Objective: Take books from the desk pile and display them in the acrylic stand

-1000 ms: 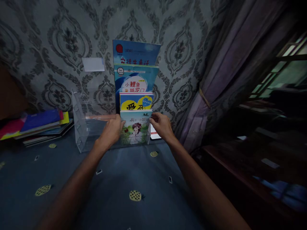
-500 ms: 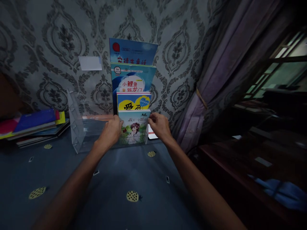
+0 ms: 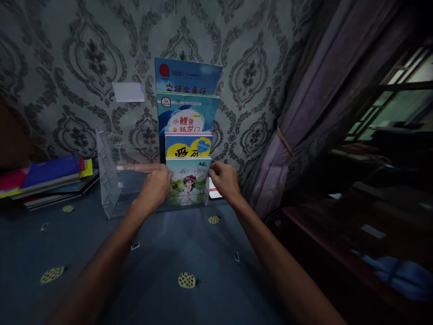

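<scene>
Two hands are set on the front book (image 3: 188, 183), one at each upper corner. It stands upright in the lowest step of the clear stand (image 3: 108, 180). The left hand (image 3: 154, 187) is curled against the book's left edge with its fingers (image 3: 165, 174) drawn together; whether the thumb clamps from behind cannot be told. The right hand (image 3: 225, 180) has its fingers (image 3: 214, 168) bent and closed on the top right corner, apparently in a pinch.

Directly above the fingertips of both hands the yellow book (image 3: 188, 145) is seen, with the pale blue book (image 3: 187, 113) and the top blue book (image 3: 187, 76) stepped higher behind it. Just below and behind the right fingers a small white and red object (image 3: 214, 192) lies. Well out beyond the left knuckles a pile of books (image 3: 47, 178) rests on the tablecloth (image 3: 189, 253).

The step is probably best done with the pull shared evenly between the two corners, so that the cover is kept level and not twisted in its slot. Light pressure is advised, since the thin cover could be creased. The stand looks light and could be tipped if it is pushed backwards.
</scene>
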Action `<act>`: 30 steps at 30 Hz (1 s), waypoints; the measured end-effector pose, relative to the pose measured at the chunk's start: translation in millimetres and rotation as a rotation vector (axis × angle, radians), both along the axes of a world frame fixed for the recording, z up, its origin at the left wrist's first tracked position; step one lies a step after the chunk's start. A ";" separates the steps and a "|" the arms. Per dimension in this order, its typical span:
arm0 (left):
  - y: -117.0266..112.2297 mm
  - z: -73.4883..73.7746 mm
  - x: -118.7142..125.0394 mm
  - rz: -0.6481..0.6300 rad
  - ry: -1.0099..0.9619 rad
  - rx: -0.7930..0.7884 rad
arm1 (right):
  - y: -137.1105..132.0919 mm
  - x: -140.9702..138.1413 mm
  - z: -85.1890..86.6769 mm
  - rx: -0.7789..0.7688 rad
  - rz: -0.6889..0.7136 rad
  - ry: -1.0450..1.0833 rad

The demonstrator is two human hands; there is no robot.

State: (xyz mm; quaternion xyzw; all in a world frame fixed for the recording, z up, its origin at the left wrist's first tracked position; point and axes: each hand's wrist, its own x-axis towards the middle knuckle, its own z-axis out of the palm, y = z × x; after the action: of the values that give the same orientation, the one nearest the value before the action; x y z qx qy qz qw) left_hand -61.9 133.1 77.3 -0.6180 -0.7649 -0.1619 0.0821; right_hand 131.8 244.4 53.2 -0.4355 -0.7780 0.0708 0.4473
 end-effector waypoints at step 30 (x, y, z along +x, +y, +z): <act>-4.9 2.2 6.5 0.028 -0.037 0.009 | -0.6 -5.9 -3.3 -0.022 0.167 0.143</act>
State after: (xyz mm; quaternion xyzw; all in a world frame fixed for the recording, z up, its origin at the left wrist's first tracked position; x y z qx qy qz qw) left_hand -55.4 128.1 79.5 -0.6038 -0.7741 -0.1755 0.0732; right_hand 125.8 243.7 49.9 -0.3680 -0.7769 0.1472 0.4892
